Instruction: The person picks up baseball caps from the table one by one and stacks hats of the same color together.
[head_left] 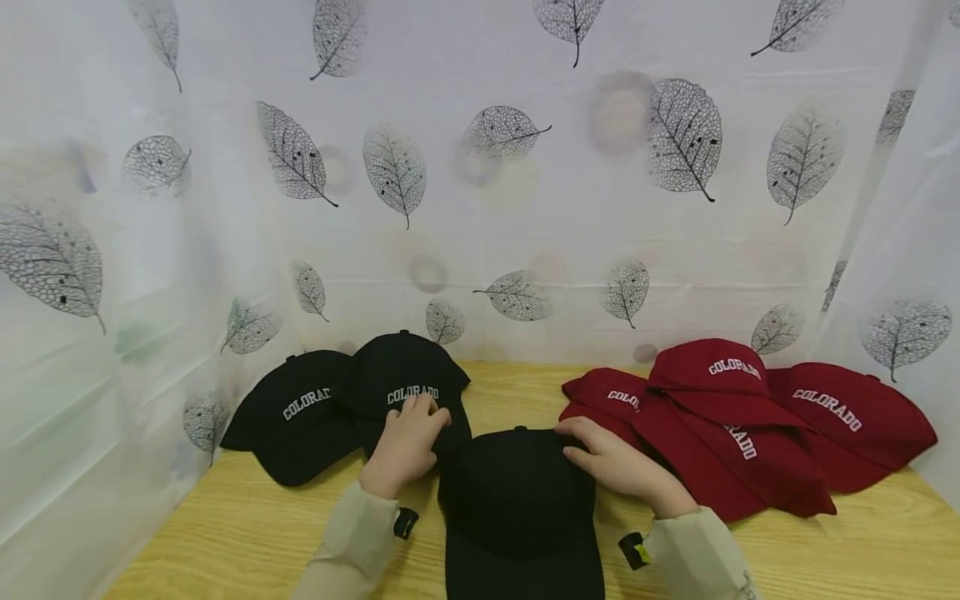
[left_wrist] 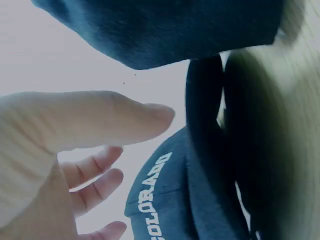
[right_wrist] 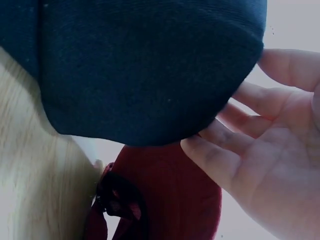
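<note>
Head view: one plain black cap (head_left: 519, 496) sits front and center on a wooden table (head_left: 217, 533), crown up, brim toward the viewer. A person's right hand (head_left: 621, 460) touches the right side of its crown; the right wrist view shows these fingers spread along the cloth edge, not clamped. The left hand (head_left: 408, 437) hovers left of the crown, in front of two lettered caps (head_left: 397, 358), also black, which overlap and read COLORADO. Its fingers are loosely bent; in the left wrist view, thumb and fingertips are apart, holding nothing. To the right, four red caps (head_left: 701, 417) with the same white lettering lie piled together. Behind everything hangs a white curtain (head_left: 480, 242) printed with skeleton leaves.
</note>
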